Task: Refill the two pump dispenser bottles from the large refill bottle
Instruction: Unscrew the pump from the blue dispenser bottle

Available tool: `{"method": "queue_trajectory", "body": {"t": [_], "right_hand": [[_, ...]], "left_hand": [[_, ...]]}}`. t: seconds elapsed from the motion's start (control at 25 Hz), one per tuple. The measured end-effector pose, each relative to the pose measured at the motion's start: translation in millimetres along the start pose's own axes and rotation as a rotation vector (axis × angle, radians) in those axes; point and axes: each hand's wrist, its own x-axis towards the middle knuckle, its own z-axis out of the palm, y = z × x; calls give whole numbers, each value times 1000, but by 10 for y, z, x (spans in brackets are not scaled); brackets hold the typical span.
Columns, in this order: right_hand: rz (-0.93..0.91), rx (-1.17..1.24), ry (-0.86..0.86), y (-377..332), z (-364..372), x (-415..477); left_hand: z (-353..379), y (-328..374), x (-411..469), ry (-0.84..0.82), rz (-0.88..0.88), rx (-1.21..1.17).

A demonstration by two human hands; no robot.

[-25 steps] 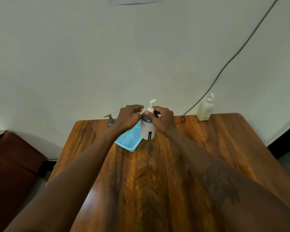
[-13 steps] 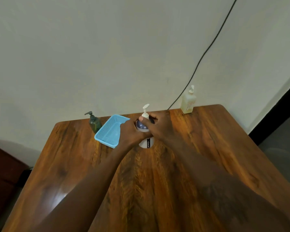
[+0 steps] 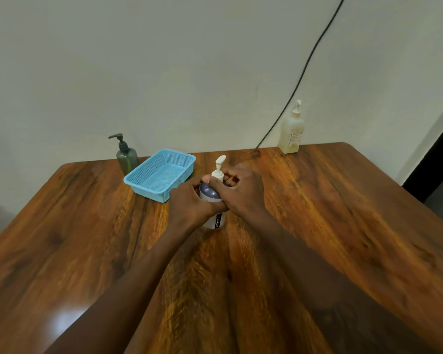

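Left hand [image 3: 189, 203] clamps the white pump bottle [image 3: 216, 218] steady on the desk [image 3: 317, 213]; right hand [image 3: 241, 192] pinches its pump collar, which should be twisted without tilting.

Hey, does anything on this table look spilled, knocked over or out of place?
Nothing stands out. The green bottle, the cream bottle and the white bottle in both hands all stand upright, the blue basket sits flat, and no spill shows on the table.
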Motion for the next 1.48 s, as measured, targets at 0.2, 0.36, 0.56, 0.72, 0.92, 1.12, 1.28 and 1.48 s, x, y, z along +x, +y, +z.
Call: {"method": "queue_trajectory", "body": {"t": [0.2, 0.36, 0.56, 0.72, 0.92, 1.12, 1.28, 1.48], "right_hand": [[-132, 49, 52, -2, -35, -205], [-229, 150, -75, -235, -206, -392], [-153, 345, -458, -391, -354, -567], [-131, 252, -216, -549, -314, -694], [-67, 349, -383, -651, -372, -675], [-17, 362, -414, -668, -342, -670], [-126, 119, -177, -658, -285, -668], [8, 456, -522, -591, -302, -580]], "left_hand": [[3, -27, -214, 4, 39, -57], [-275, 24, -454, -122, -36, -208], [-575, -11, -741, -119, -24, -167], [-649, 18, -865, -32, -2, -127], [-729, -27, -875, -40, 1, -146], [-725, -40, -848, -70, 17, -121], [-676, -48, -822, -77, 15, -29], [-695, -135, -806, -96, 20, -47]]}}
